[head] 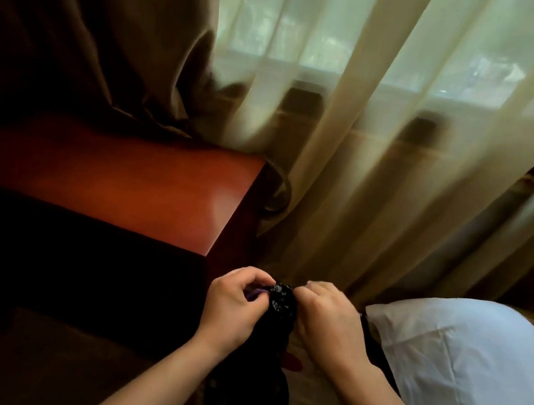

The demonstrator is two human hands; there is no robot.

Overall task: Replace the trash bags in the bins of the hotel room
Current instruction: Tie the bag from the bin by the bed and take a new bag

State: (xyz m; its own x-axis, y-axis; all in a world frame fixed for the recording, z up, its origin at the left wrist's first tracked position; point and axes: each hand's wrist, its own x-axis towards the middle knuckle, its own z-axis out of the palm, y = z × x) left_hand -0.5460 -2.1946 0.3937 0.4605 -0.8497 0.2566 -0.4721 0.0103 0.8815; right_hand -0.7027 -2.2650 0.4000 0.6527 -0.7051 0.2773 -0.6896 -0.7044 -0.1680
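A black trash bag (278, 311) with its top gathered into a bunch hangs between my two hands in the lower middle of the view. Its body drops down toward the floor, where it swells out. My left hand (236, 305) pinches the left side of the bunched top, with a purple drawstring (257, 294) showing at the fingertips. My right hand (328, 319) grips the right side of the same bunch. No bin shows clearly; the bag's lower part is dark and hard to read.
A red-brown wooden nightstand (143, 184) stands at the left, its corner close to my left hand. A white pillow (474, 379) on the bed lies at the right. Sheer curtains (370, 148) and a dark drape (95, 20) hang ahead before the window.
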